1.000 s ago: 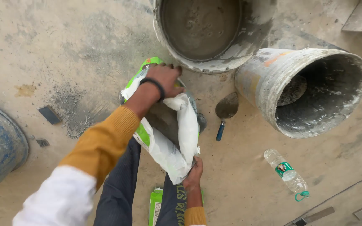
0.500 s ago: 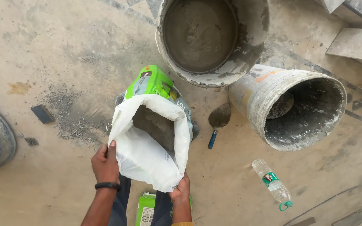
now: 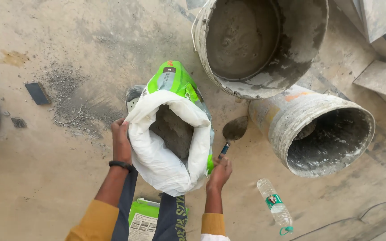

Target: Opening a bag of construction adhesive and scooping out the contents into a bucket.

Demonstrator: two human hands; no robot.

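The left hand is closed on the rolled-down white rim of the open sack, fingers curled over the fold on the sack's left side, wrist straight, a dark band at the wrist and the forearm running down toward the orange cuff. The right hand sits at the sack's right lower edge and appears to be closing on the blue handle of the trowel; whether the fingers are fully wrapped round it I cannot tell, since the fingertips are hidden under the knuckles.

The sack stands on the concrete floor between the person's legs, its mouth open and grey powder showing inside, its green printed side turned away toward the upright bucket. The trowel lies with its blade on the floor just beside the sack, pointing toward the tipped-over bucket.

To do this well, the left hand should keep the rim pulled taut and outward so the mouth stays wide (a slack rim folds in). The right hand wants a full grip high on the handle, so the blade can enter the powder at a shallow angle without tearing the liner.

A plastic bottle lies near the right forearm.
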